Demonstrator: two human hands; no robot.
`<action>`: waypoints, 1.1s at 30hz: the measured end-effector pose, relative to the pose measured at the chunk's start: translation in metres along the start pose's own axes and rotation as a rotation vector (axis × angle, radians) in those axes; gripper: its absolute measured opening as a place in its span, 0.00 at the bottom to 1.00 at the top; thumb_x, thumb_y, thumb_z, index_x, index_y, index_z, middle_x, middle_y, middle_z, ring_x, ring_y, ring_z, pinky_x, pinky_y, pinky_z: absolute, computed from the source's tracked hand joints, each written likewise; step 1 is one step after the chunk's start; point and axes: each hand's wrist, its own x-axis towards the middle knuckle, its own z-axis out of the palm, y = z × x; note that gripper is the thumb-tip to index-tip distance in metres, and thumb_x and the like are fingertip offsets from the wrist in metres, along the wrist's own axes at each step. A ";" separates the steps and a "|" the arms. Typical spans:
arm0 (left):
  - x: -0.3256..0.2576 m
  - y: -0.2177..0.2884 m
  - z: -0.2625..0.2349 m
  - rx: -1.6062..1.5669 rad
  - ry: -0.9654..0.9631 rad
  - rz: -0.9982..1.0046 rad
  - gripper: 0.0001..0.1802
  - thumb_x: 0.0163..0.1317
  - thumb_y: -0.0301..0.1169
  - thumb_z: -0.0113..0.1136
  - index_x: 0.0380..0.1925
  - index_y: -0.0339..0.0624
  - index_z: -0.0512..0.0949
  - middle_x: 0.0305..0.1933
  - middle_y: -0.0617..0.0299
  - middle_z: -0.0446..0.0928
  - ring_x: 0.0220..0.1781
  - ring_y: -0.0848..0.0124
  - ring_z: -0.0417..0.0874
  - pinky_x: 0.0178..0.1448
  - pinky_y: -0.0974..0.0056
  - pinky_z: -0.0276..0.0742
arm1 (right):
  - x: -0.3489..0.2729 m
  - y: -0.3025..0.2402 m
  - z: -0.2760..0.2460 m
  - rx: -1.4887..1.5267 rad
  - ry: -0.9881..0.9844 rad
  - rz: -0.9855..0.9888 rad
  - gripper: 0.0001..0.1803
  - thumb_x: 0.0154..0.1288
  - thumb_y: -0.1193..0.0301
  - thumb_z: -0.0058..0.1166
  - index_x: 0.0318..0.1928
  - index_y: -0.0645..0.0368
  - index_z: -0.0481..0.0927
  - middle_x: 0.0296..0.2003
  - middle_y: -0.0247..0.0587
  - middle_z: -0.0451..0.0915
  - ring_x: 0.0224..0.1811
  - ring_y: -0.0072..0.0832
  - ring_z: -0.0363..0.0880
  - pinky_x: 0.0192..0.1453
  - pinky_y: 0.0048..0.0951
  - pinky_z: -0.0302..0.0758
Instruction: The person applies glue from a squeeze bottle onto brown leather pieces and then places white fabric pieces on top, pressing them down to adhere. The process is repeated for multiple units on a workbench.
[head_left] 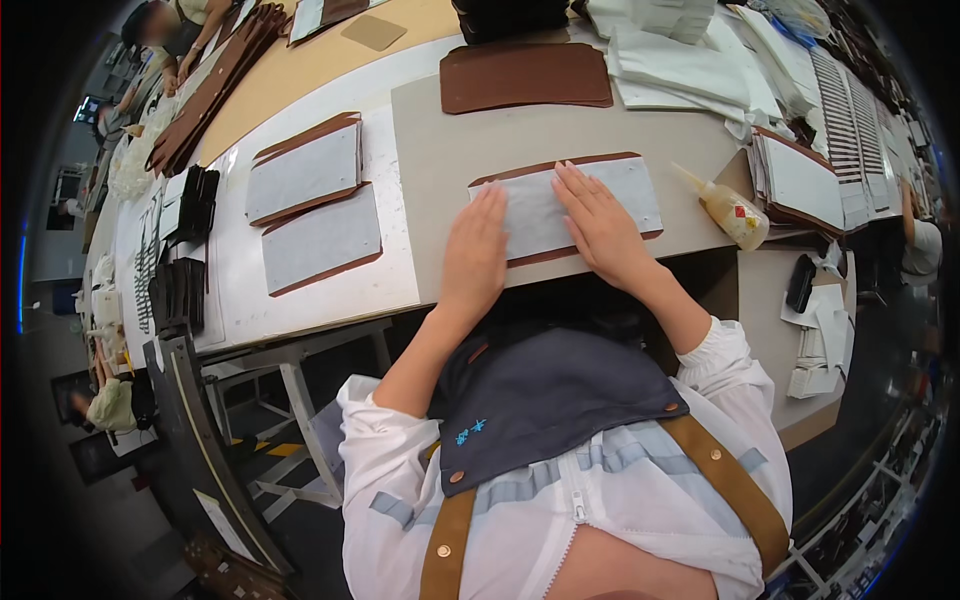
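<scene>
A brown leather panel with a light-grey sheet (532,222) over most of it lies at the table's near edge. Its brown margin shows along the long sides. My left hand (476,246) lies flat at the panel's left end, fingers stretched out. On the upper middle of the sheet rests my right hand (604,228), also flat with straight fingers. Neither hand grips anything. Just right of the panel, a clear squeeze bottle (736,216) with a thin nozzle and yellowish contents lies on its side.
Beyond my hands is a stack of brown leather panels (525,78). To the left lie grey-faced panels (322,240) and black folded pieces (182,295). White sheets (680,70) and a panel stack (797,180) occupy the right. A co-worker (185,35) is at far left.
</scene>
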 end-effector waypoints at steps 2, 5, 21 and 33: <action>0.023 0.010 0.019 0.030 -0.008 0.018 0.39 0.69 0.36 0.59 0.76 0.35 0.56 0.80 0.46 0.55 0.82 0.51 0.53 0.81 0.49 0.51 | 0.007 0.006 0.004 -0.043 -0.028 0.013 0.39 0.70 0.62 0.56 0.76 0.64 0.58 0.78 0.52 0.54 0.81 0.43 0.50 0.82 0.45 0.50; 0.028 0.021 0.032 0.198 -0.065 0.009 0.40 0.70 0.42 0.57 0.76 0.34 0.55 0.81 0.45 0.54 0.83 0.52 0.52 0.82 0.48 0.50 | -0.002 0.009 -0.005 -0.002 -0.064 0.044 0.40 0.72 0.59 0.54 0.76 0.64 0.56 0.78 0.52 0.53 0.82 0.43 0.49 0.83 0.44 0.49; -0.003 -0.004 -0.001 -0.408 0.130 -0.429 0.46 0.78 0.57 0.40 0.79 0.33 0.40 0.83 0.40 0.44 0.85 0.50 0.45 0.84 0.53 0.41 | -0.018 0.072 -0.027 0.215 0.241 0.290 0.35 0.68 0.64 0.61 0.69 0.67 0.65 0.68 0.57 0.66 0.72 0.51 0.63 0.76 0.47 0.59; -0.022 0.007 -0.043 -0.852 0.291 -0.624 0.33 0.82 0.46 0.39 0.75 0.34 0.56 0.72 0.46 0.68 0.74 0.61 0.69 0.79 0.59 0.57 | 0.070 0.068 -0.038 0.091 -0.170 0.163 0.10 0.56 0.72 0.68 0.37 0.52 0.79 0.37 0.35 0.79 0.49 0.36 0.74 0.60 0.38 0.63</action>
